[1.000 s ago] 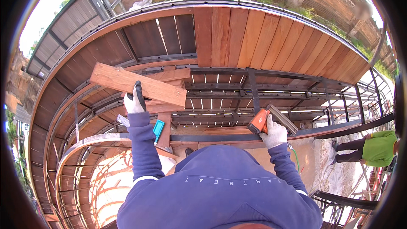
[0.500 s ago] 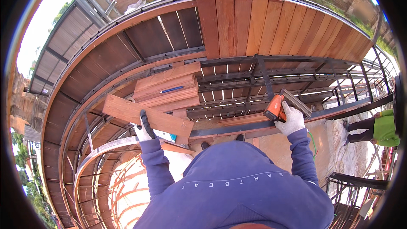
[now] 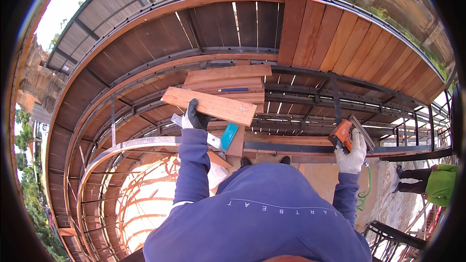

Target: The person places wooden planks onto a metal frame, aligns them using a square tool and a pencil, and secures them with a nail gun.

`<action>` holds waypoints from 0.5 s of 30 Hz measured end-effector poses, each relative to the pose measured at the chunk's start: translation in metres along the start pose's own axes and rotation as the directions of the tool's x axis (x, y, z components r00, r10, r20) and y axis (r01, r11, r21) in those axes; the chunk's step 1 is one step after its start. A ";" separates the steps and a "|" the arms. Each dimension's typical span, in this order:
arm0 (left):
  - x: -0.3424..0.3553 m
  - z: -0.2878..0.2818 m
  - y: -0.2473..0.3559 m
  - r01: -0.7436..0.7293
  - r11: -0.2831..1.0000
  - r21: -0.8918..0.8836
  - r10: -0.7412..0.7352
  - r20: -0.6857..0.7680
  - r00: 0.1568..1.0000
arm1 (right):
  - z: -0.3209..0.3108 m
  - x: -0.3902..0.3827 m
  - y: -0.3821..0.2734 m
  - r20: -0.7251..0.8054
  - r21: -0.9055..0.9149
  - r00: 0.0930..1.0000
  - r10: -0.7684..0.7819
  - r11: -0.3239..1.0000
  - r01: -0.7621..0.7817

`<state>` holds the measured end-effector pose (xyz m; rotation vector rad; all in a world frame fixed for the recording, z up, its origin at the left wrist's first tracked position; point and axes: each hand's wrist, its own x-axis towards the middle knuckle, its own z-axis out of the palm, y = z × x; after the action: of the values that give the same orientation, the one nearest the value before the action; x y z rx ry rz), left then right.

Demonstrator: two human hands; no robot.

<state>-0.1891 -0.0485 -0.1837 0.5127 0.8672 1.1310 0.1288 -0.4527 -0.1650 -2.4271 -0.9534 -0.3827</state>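
My left hand (image 3: 193, 119), in a white glove with dark grip, grasps a reddish-brown wooden board (image 3: 211, 105) by its near edge. The board hangs at a slant above a stack of similar boards (image 3: 223, 75); pale marks show near its right end. Just right of that hand lies a square with a teal stock (image 3: 229, 136) and a metal blade, partly hidden by my arm. A blue pencil (image 3: 233, 90) rests on the stack. To the right, my gloved right hand (image 3: 351, 154) is wrapped round an orange nail gun (image 3: 342, 133), which is at the dark metal beam.
Fitted planks (image 3: 340, 36) cover the far right of a curved, dark metal frame (image 3: 306, 148) with open gaps. Loose boards lie along the beam. A green coiled hose (image 3: 364, 194) hangs beside my right arm. Someone in a green top (image 3: 441, 184) stands at the far right.
The whole scene has shifted right as my view turned left. The board in my left hand has come up, its right end higher, uncovering more of the teal square. My right hand keeps the nail gun.
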 end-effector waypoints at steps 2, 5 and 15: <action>0.021 0.006 -0.003 0.090 0.996 0.024 -0.089 -0.004 0.996 | -0.002 -0.005 -0.015 0.036 0.062 0.999 -0.025 0.998 0.022; 0.067 0.020 -0.008 0.103 0.994 -0.018 -0.103 0.009 0.995 | 0.006 -0.025 -0.031 0.030 0.083 0.998 -0.062 0.995 0.059; 0.208 0.108 -0.057 0.302 0.951 0.059 -0.296 -0.093 0.950 | 0.026 -0.101 -0.050 0.045 0.083 0.995 0.092 0.992 -0.095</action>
<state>-0.0348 0.1311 -0.2325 0.3794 1.0247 0.8488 0.0241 -0.4630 -0.2124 -2.3992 -0.8517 -0.2549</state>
